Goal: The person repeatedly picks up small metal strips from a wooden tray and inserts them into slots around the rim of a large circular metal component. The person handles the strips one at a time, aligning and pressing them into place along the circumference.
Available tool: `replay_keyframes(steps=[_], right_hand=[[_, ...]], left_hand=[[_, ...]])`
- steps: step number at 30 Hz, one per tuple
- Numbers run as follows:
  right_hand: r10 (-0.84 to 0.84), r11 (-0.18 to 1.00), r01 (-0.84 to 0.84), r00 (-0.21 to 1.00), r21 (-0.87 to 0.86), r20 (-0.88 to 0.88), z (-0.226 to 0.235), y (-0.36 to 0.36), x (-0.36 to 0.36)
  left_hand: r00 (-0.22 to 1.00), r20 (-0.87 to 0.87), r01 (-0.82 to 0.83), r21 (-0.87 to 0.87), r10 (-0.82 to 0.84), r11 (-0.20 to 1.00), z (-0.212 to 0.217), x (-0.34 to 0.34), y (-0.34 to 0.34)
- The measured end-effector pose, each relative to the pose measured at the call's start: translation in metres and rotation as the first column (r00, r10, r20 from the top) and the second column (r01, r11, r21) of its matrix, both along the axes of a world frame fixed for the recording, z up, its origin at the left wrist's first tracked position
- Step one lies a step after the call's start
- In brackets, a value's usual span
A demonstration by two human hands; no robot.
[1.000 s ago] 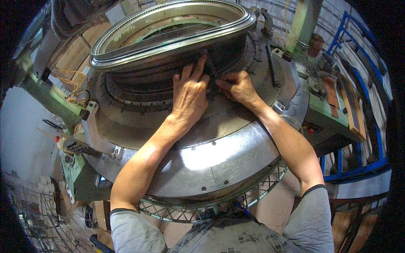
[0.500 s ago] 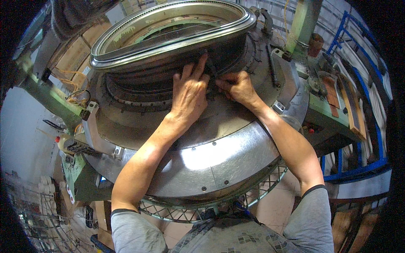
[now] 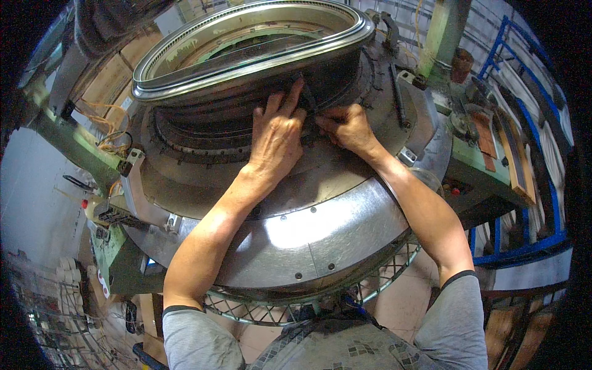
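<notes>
Seemingly, a thin dark strip (image 3: 310,98) is pinched by the right hand (image 3: 349,128), slanting away and leftward; the loosely spread left hand (image 3: 276,137) is pressed by its index fingertip against the dark cylinder wall (image 3: 333,71) ahead.

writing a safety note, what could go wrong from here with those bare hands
Skin could get nicked: the left hand and right hand are bare, close to the dark side wall beneath the shiny rim. That spot is shadowed, so a slip of the fingers may go unnoticed. And the dark bar on the round metal bed, if loose, might be knocked by the right hand.
</notes>
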State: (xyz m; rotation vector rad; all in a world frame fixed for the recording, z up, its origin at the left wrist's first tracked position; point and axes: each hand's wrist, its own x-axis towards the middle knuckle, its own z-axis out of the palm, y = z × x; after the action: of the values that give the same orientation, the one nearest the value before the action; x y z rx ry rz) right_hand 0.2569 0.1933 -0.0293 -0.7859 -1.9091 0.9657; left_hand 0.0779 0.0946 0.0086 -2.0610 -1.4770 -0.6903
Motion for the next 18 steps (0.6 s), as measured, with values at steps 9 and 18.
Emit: replay_keyframes(steps=[9,18], right_hand=[[0.033,0.998,-0.030,0.999,0.061,-0.043,-0.0007,-0.0027,-0.0021],[-0.020,0.999,0.018,0.999,0.035,0.046,0.0068,-0.0054,0.0003]], left_hand=[[0.999,-0.037,-0.003,-0.012,0.002,1.000,0.0018,-0.0038,-0.0004],[0.998,-0.058,-0.019,-0.027,0.017,0.999,0.0021,-0.0044,0.0012]])
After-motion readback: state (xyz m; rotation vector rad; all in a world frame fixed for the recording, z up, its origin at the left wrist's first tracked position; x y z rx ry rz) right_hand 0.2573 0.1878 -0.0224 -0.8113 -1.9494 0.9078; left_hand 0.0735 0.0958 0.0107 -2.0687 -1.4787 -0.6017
